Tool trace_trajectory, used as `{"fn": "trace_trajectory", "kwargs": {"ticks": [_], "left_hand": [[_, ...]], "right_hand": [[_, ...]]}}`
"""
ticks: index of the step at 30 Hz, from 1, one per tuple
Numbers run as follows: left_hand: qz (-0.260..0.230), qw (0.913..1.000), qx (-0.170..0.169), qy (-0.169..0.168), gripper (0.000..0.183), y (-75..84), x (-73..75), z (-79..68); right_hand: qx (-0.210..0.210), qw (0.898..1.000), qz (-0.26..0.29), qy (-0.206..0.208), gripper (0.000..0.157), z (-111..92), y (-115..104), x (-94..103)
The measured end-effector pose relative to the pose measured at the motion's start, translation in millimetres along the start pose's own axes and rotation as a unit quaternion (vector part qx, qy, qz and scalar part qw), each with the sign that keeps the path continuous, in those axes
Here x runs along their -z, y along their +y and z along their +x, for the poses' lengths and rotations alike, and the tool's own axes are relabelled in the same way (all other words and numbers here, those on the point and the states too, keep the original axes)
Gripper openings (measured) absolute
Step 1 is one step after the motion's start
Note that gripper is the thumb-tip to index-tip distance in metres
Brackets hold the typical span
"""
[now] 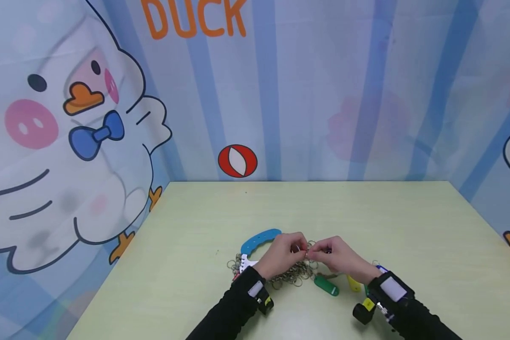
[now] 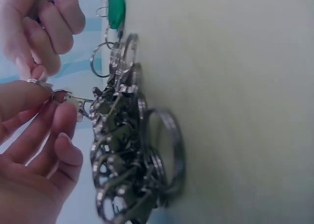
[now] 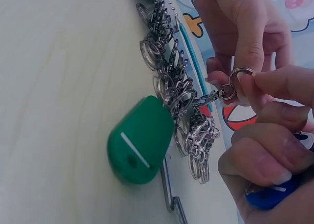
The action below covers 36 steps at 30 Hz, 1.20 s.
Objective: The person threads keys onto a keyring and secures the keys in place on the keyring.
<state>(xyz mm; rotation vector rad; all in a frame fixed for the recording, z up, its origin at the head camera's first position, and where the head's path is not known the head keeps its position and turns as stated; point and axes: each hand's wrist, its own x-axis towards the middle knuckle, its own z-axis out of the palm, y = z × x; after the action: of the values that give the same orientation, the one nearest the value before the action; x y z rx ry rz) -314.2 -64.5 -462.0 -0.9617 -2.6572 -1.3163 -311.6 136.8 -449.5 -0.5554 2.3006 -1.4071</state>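
Near the front middle of the table, my left hand [image 1: 282, 255] and right hand [image 1: 342, 257] meet fingertip to fingertip over a pile of metal swivel clasps with split rings [image 1: 297, 275]. Between them is one split ring [image 3: 241, 69], joined to a swivel clasp [image 3: 211, 97]. My left thumb and fingers pinch this ring. The right thumb and index finger pinch its edge from the other side. A blue key tag [image 3: 272, 197] is tucked in the curled lower fingers of my right hand. On the table beside the pile lies a green key tag [image 1: 326, 285].
Behind my left hand lies a blue curved band [image 1: 259, 240] with a white toothed part [image 1: 247, 262]. A yellow tag [image 1: 354, 284] sits under the right wrist. A printed cloth [image 1: 314, 94] hangs at the table's back edge.
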Motion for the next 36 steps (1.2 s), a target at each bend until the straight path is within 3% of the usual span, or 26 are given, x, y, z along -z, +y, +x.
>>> {"fn": "trace_trajectory", "kwargs": {"ticks": [12, 20, 25, 31, 36], "left_hand": [[0.05, 0.998, -0.038, 0.008, 0.006, 3.7, -2.0, -0.5], [0.018, 0.9996, 0.015, -0.016, 0.012, -7.4, 1.5, -2.6], [-0.009, 0.9995, 0.025, -0.017, 0.012, -6.9, 4.2, -2.2], [0.033, 0.9994, 0.002, -0.004, 0.01, -3.1, -0.1, -0.4], [0.044, 0.9987, 0.021, 0.013, 0.012, -1.2, -2.9, -0.7]], "right_hand": [[0.004, 1.0, 0.01, 0.005, 0.024, -1, 3, -1.6], [0.019, 0.999, -0.031, 0.037, 0.019, 0, 8, 1.2], [0.031, 0.996, -0.07, 0.055, 0.015, -2, 5, 1.1], [0.061, 0.992, -0.091, 0.063, 0.013, -2, 1, -1.1], [0.061, 0.991, -0.089, 0.082, 0.013, -2, 1, -3.1]]}}
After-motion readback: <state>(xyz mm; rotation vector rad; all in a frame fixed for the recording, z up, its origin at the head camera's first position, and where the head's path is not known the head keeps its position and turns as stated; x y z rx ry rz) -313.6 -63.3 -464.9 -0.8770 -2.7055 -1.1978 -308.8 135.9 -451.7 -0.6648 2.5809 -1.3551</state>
